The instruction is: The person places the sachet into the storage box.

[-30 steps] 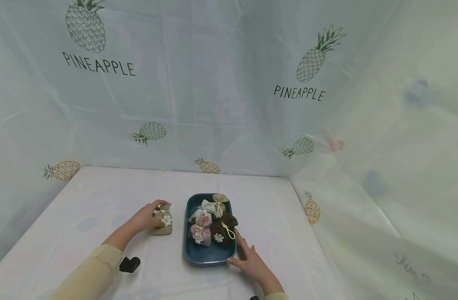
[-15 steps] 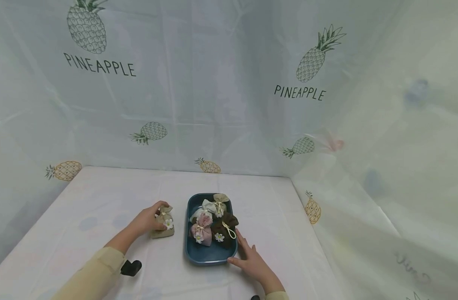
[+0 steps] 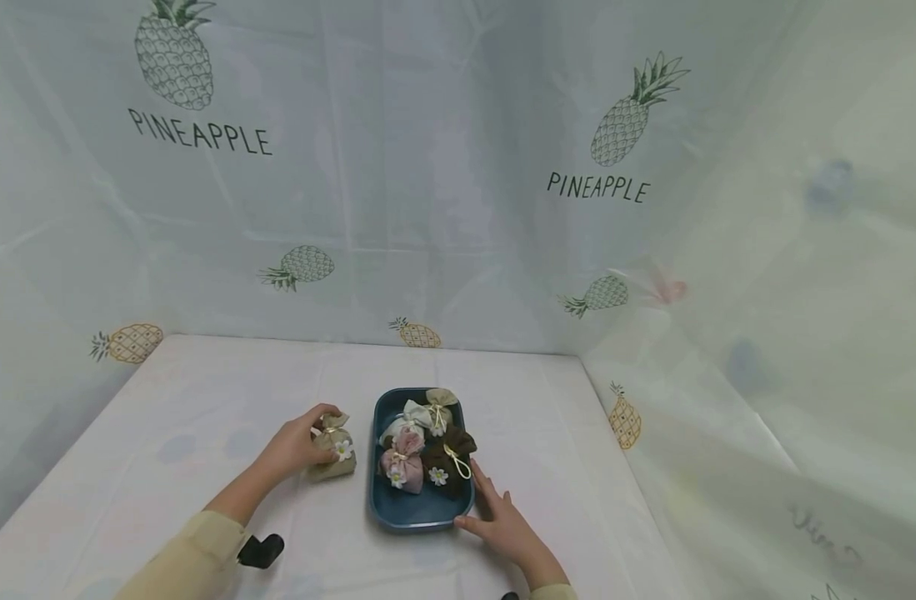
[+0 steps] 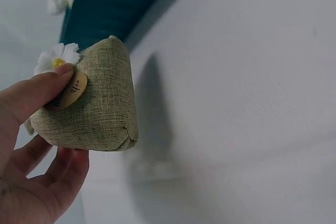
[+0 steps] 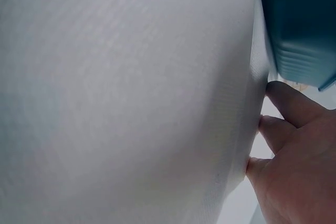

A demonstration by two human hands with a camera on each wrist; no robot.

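Observation:
My left hand [image 3: 296, 443] grips a tan cloth drawstring pouch [image 3: 332, 469] with a white flower, left of the blue tray [image 3: 420, 523]. In the left wrist view, the thumb presses beside the flower on the pouch [image 4: 107, 98], fingers are on the other side, and the pouch looks raised with its shadow on the cloth. Inside the tray are a pink pouch [image 3: 405, 471], a brown pouch [image 3: 446, 458], a white pouch [image 3: 415, 412] and a beige pouch [image 3: 441, 400]. At the tray's near right corner, my right hand [image 3: 506, 529] rests with spread fingers; the right wrist view shows its fingertips on the cloth.
A white cloth [image 3: 570, 467] covers the table. Behind stands a pale curtain [image 3: 442, 167] printed with pineapples, and another sheet [image 3: 765, 333] hangs at the right. A black device [image 3: 261, 551] sits at my left wrist.
The left hand has carried the tan pouch slightly right and nearer, closer to the tray. My right hand and the filled tray have stayed put.

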